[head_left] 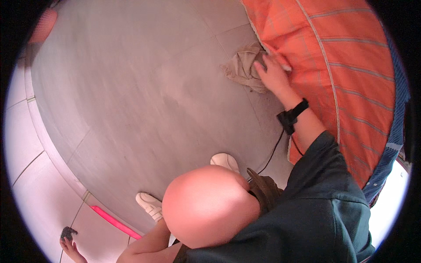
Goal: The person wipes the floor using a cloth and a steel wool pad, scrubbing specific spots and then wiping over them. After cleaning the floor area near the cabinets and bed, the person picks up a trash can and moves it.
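Note:
On the right, my right hand rests over a crumpled beige cloth, beside the edge of an orange hanging cover. Its thumb lies over the cloth; the other fingers are blurred, and the cloth bunches beneath them on the grey floor. A small pale thing shows beside those fingers, too blurred to name. Around that wrist is a black strapped device with a thin cable. At the lower left rim, my left hand closes on a dark, crumpled wad against pale tiles; most of that arm is out of view.
The striped orange cover drapes down the right side, with blue fabric behind it. Pale tiles line the left, bordering the grey floor. A bright pink strip lies there. My bare knee and white shoes fill the lower middle.

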Tool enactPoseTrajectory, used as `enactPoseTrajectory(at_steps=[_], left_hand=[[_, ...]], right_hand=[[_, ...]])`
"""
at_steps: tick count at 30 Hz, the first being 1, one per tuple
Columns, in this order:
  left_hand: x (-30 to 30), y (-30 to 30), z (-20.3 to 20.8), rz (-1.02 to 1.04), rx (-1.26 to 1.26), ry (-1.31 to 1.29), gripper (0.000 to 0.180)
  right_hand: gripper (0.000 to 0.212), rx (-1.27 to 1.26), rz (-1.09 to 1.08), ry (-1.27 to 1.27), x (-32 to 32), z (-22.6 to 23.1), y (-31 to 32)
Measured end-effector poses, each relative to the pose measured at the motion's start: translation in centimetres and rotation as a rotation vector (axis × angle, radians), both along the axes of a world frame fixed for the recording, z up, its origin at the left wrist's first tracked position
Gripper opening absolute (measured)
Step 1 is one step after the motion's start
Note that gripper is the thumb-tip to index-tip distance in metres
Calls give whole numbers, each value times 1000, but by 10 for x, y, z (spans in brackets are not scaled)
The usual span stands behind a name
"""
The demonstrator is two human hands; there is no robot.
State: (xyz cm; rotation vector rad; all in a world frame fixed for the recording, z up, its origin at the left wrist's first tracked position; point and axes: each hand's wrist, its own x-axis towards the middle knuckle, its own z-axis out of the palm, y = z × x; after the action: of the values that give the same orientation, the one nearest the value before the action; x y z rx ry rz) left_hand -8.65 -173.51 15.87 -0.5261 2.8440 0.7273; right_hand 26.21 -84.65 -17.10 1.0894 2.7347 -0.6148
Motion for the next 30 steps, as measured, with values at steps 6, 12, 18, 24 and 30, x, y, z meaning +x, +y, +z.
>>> enactPoseTrajectory(at_steps=[6,12,18,24,30], left_hand=[[20,9,14,43,19,47,59],[47,5,38,41,-24,60,54],[39,3,-10,18,200,109,48],[42,20,-66,-42,283,140,45],[61,-37,-77,-7,617,180,39]], right_hand=[[52,136,604,104,22,-40,26],[55,261,342,104,24,-60,-43],[60,425,101,20,-1,-56,-113],[61,330,-233,-205,-46,-52,-184],[61,213,-443,-209,-99,-63,-248]])
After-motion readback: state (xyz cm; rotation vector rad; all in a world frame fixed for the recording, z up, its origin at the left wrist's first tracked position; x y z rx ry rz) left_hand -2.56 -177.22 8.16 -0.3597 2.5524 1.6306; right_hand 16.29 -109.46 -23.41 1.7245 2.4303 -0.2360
